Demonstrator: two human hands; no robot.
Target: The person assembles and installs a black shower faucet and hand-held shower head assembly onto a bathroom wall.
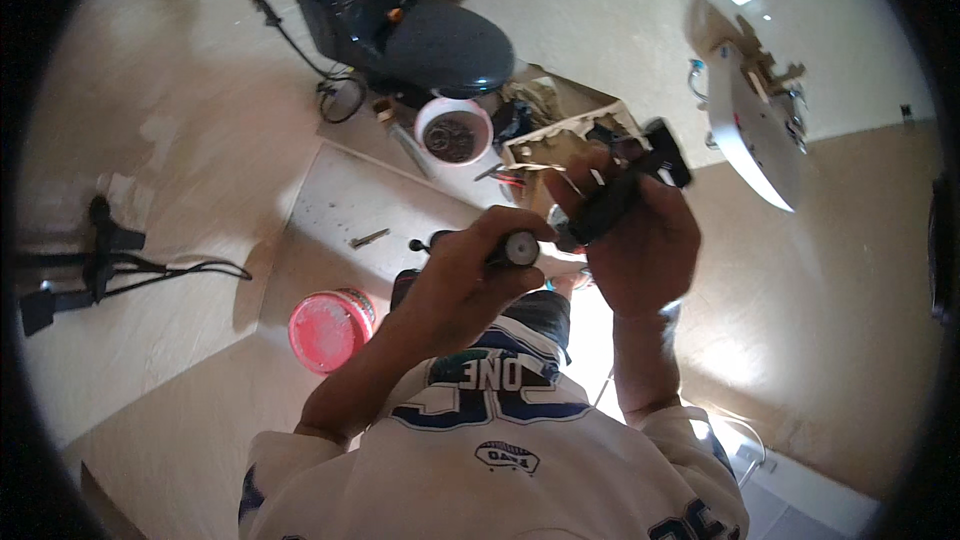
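Note:
My left hand (452, 275) is closed round a dark cylindrical piece (520, 248) with a pale round end turned up. A thin dark stem with a small knob (418, 246) sticks out on the far side of that hand; I cannot tell whether it belongs to the same piece. In my right hand (648, 250) is a long black fitting (622, 202), gripped between thumb and fingers and tilted up to the right, with a blocky squared head. The two hands are close together in front of my chest, and the pieces look apart.
Beyond my hands stand a black toilet (450, 45), a pale bucket (455, 130) with dark contents and a cardboard box (570, 140). A red-lidded bucket (330, 332) and a small metal piece (370, 239) are on the floor at left. Black wall fittings (100, 260) jut from the left; a white basin (745, 130) is at right.

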